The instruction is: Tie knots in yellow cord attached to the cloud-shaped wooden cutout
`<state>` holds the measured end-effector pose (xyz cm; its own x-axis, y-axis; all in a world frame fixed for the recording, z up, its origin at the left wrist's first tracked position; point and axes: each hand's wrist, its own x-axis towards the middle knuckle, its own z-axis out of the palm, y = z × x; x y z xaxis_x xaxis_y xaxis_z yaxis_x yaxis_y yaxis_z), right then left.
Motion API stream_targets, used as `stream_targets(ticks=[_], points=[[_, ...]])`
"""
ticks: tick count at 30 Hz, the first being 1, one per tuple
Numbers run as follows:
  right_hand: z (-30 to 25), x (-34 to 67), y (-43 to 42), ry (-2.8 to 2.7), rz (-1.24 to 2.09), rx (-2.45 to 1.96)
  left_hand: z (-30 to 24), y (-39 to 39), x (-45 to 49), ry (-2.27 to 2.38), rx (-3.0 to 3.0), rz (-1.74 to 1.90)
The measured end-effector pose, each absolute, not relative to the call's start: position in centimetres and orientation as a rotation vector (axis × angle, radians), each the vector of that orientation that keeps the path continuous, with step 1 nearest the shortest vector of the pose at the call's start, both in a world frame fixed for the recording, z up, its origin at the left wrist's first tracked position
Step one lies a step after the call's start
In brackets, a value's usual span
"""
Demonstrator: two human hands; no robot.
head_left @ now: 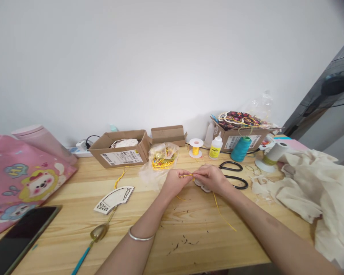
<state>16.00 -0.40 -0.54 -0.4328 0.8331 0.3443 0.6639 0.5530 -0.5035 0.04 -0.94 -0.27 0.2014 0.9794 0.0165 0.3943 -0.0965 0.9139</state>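
Thumb and fingers of my left hand point(174, 182) are pinched on a yellow cord point(186, 175). My right hand point(212, 177) pinches the same cord close beside it, fingertips nearly meeting. One loose tail of cord point(222, 215) trails down to the table under my right wrist. Beneath the right fingers lies a pale scalloped piece point(202, 186), partly covered by the hand. Black-handled scissors point(236, 186) rest just right of my right hand, their blades hidden. Behind my left hand sits a clear plastic bag point(163, 158) with yellow cords inside.
A fan-shaped wooden ornament point(114, 199), a spoon point(99, 232) and a phone point(20, 238) lie leftward. Behind stand a cardboard box point(123, 156), a yellow thread spool point(195, 149), a glue bottle point(215, 147) and a teal thread cone point(241, 149). Cream cloth point(309, 191) covers the right side.
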Motion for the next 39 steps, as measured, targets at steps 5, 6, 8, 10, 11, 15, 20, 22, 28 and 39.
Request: stream_targets(ticks=[5, 6, 8, 10, 11, 15, 20, 22, 28, 39], points=[[0.10, 15.98, -0.73, -2.230, 0.365, -1.240, -0.04, -0.93, -0.03, 1.264, 1.653, 0.871], [0.19, 15.95, -0.78, -2.225, 0.362, -1.251, -0.02, -0.92, -0.05, 1.251, 1.651, 0.871], [0.30, 15.91, -0.85, -2.215, 0.356, -1.268, -0.02, -0.88, -0.09, 1.237, 1.640, 0.873], [0.36, 15.90, -0.89, -2.210, 0.352, -1.277, -0.12, -0.84, -0.13, 1.237, 1.634, 0.879], [0.38, 15.90, -0.90, -2.208, 0.348, -1.280, -0.19, -0.82, -0.15, 1.241, 1.633, 0.883], [0.45, 15.90, -0.94, -2.185, 0.332, -1.301, -0.41, -0.76, -0.23, 1.261, 1.626, 0.891], [0.36, 15.89, -0.92, -2.151, 0.321, -1.324, -0.35, -0.80, -0.25, 1.250, 1.648, 0.903], [0.30, 15.88, -0.91, -2.140, 0.325, -1.333, -0.30, -0.83, -0.24, 1.244, 1.663, 0.910], [0.11, 15.88, -0.85, -2.107, 0.336, -1.357, -0.25, -0.79, -0.16, 1.213, 1.667, 0.916], [0.16, 15.83, -0.83, -2.039, 0.322, -1.369, -0.26, -0.80, -0.16, 1.223, 1.684, 0.899]])
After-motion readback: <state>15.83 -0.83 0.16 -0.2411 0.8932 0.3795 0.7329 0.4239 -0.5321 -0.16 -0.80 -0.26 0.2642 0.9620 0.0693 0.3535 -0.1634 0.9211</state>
